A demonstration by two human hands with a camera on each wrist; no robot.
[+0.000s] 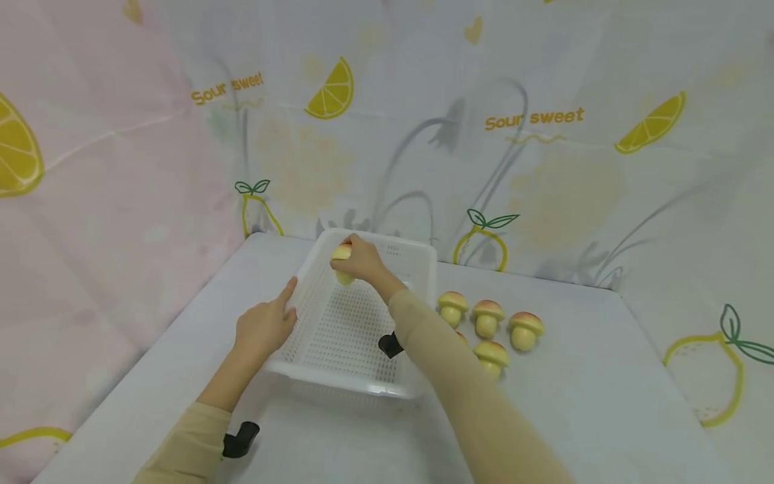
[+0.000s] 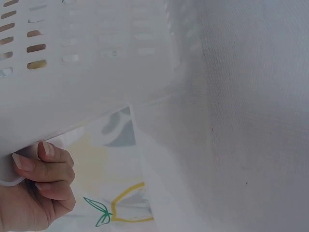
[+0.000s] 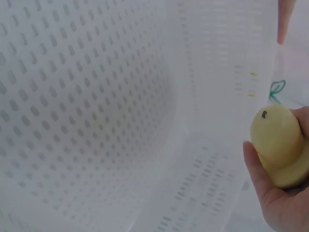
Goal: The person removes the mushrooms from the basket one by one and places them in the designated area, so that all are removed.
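A white perforated plastic basket (image 1: pixel 357 323) stands on the table, its bottom bare where I can see it. My left hand (image 1: pixel 264 327) grips its left rim; in the left wrist view the fingers (image 2: pixel 55 169) curl around the rim from outside. Over the far left part of the basket, my right hand (image 1: pixel 363 259) holds a toy mushroom (image 1: pixel 342 277) with a yellow stem and reddish cap top. The right wrist view shows that mushroom (image 3: pixel 275 133) between thumb and fingers, a small dark mark on its stem end.
Several similar mushrooms, among them one upright mushroom (image 1: pixel 525 331) and a nearer one (image 1: pixel 492 357), sit right of the basket. The right forearm partly hides one. A white cloth with lemon prints (image 1: pixel 423 175) hangs behind the white table (image 1: pixel 580 403).
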